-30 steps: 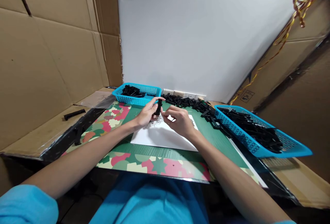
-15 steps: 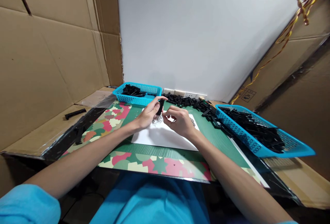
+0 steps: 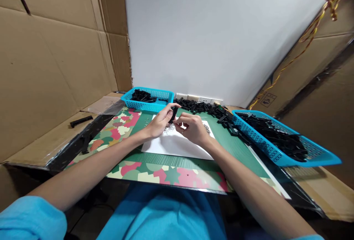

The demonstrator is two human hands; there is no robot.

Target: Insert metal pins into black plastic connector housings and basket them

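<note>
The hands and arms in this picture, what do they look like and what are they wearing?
The left hand and right hand wear no gloves, and no watch or bracelet shows. A bright blue left sleeve leaves the forearm uncovered. Only a sliver of blue right sleeve shows.

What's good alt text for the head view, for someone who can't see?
The left hand holds a black part over white paper, the right hand close beside its lower end. Around them are loose black parts and two blue baskets.
</note>
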